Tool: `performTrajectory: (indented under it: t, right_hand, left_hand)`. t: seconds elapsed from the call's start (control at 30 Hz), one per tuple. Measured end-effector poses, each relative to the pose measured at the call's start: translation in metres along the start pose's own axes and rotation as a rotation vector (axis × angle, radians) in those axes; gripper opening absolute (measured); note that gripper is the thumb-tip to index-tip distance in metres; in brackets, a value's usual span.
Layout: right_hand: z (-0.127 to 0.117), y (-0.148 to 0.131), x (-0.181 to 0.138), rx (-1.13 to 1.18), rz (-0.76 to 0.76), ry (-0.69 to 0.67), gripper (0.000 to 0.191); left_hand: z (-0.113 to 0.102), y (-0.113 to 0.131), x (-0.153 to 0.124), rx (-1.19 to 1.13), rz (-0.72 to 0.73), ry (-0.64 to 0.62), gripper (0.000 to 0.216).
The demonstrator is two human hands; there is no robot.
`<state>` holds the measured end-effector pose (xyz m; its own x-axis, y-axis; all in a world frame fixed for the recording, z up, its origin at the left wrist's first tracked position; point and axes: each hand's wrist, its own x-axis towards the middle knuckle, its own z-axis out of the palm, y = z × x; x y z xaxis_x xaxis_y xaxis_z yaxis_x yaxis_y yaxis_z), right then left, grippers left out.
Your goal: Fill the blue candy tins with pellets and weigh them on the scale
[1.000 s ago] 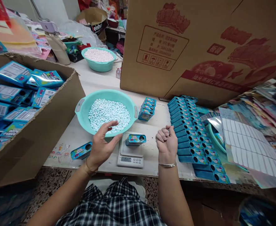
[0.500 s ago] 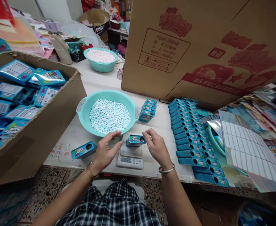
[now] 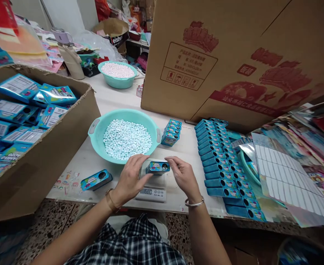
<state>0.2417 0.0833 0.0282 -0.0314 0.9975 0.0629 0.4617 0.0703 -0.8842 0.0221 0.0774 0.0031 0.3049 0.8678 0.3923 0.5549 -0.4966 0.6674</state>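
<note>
A small blue candy box with a round hole in its top stands on the white kitchen scale, whose display appears to read 153.3. My left hand is at the box's left side, fingers and thumb spread apart. At its right end my right hand has bent fingers drawn together, the tips beside the hole; whatever lies within them is hidden. Behind my left hand sits a turquoise basin of pale blue candies. Another blue box lies tilted left of the scale.
Several blue boxes stand in a short row beyond the scale, and long rows of boxes fill the right. An open carton of boxes is at left. A big carton and a basin of pinkish candies stand behind.
My left hand has moved right and closer to the box on the scale, partly covering the scale. My right fingertips have shifted slightly left, toward the box. The display looks the same.
</note>
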Motion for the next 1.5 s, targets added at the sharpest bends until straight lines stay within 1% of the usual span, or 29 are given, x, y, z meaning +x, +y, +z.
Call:
performTrajectory:
  t: [0.07,0.13,0.2,0.23,0.3,0.37,0.43,0.53,0.63,0.7,0.77,0.87,0.93,0.97,1.0,1.03,1.07,1.1,1.17,1.23,1.27,1.3,1.33,1.37,1.4,1.47,1.5]
  right_hand:
    - [-0.012,0.01,0.0,0.189,0.067,0.139,0.031]
    - [-0.026,0.024,-0.001,0.46,0.152,0.287,0.03]
    - [-0.038,0.039,-0.006,0.759,0.222,0.385,0.03]
    - [-0.043,0.048,-0.009,0.887,0.249,0.405,0.03]
    - [-0.049,0.064,-0.017,1.07,0.3,0.409,0.031]
    - [-0.054,0.079,-0.028,1.186,0.342,0.402,0.03]
    - [-0.058,0.093,-0.04,1.258,0.365,0.405,0.028]
    - [-0.066,0.11,-0.057,1.332,0.376,0.427,0.025]
    - [-0.073,0.123,-0.068,1.378,0.389,0.455,0.024]
    - [-0.075,0.128,-0.07,1.404,0.394,0.464,0.023]
    - [-0.074,0.13,-0.069,1.428,0.391,0.464,0.023]
    - [-0.07,0.128,-0.064,1.433,0.386,0.443,0.023]
    - [-0.067,0.125,-0.062,1.418,0.386,0.424,0.023]
    - [-0.066,0.124,-0.061,1.413,0.387,0.418,0.023]
    - [-0.066,0.123,-0.062,1.412,0.387,0.417,0.023]
    - [-0.066,0.123,-0.063,1.413,0.386,0.419,0.023]
    - [-0.065,0.124,-0.064,1.415,0.385,0.424,0.022]
    - [-0.065,0.126,-0.066,1.416,0.384,0.431,0.02]
    - [-0.063,0.13,-0.069,1.414,0.38,0.447,0.018]
    - [-0.058,0.135,-0.067,1.417,0.376,0.447,0.019]
    - [-0.055,0.135,-0.064,1.422,0.377,0.438,0.019]
    - [-0.051,0.135,-0.06,1.431,0.379,0.421,0.02]
    - [-0.046,0.132,-0.055,1.441,0.384,0.399,0.021]
    - [-0.042,0.127,-0.049,1.451,0.389,0.375,0.021]
    - [-0.036,0.121,-0.042,1.458,0.393,0.355,0.022]
    - [-0.025,0.105,-0.028,1.445,0.388,0.318,0.024]
    - [-0.019,0.096,-0.02,1.41,0.384,0.294,0.025]
  left_hand:
    - [0.003,0.003,0.005,0.075,0.022,-0.069,0.058]
    - [0.009,0.006,0.014,0.165,0.051,-0.152,0.063]
    - [0.018,0.01,0.027,0.261,0.103,-0.255,0.063]
    - [0.022,0.012,0.034,0.302,0.138,-0.311,0.058]
    - [0.031,0.016,0.05,0.357,0.206,-0.406,0.04]
    - [0.038,0.019,0.066,0.385,0.259,-0.445,0.025]
    - [0.042,0.022,0.079,0.409,0.292,-0.431,0.02]
    - [0.044,0.026,0.095,0.447,0.319,-0.41,0.02]
    - [0.045,0.031,0.112,0.473,0.316,-0.421,0.019]
    - [0.051,0.032,0.123,0.494,0.303,-0.429,0.019]
    - [0.061,0.03,0.136,0.515,0.296,-0.435,0.023]
    - [0.084,0.022,0.152,0.525,0.282,-0.449,0.026]
    - [0.094,0.02,0.162,0.524,0.267,-0.443,0.033]
    - [0.093,0.02,0.166,0.52,0.254,-0.422,0.04]
    - [0.088,0.021,0.17,0.506,0.241,-0.38,0.049]
    - [0.076,0.023,0.171,0.48,0.228,-0.316,0.059]
    - [0.06,0.026,0.17,0.44,0.214,-0.236,0.067]
    - [0.038,0.028,0.166,0.387,0.197,-0.144,0.072]
    - [-0.013,0.029,0.145,0.28,0.156,0.022,0.072]
    - [-0.061,0.026,0.105,0.203,0.079,0.16,0.069]
    - [-0.079,0.021,0.079,0.204,0.003,0.195,0.067]
    - [-0.092,0.013,0.05,0.221,-0.059,0.267,0.066]
    - [-0.1,0.004,0.021,0.24,-0.128,0.314,0.063]
    - [-0.103,-0.008,-0.008,0.279,-0.193,0.337,0.062]
    - [-0.101,-0.021,-0.034,0.326,-0.244,0.321,0.064]
    - [-0.092,-0.049,-0.077,0.388,-0.335,0.208,0.07]
    - [-0.086,-0.062,-0.092,0.398,-0.354,0.161,0.071]
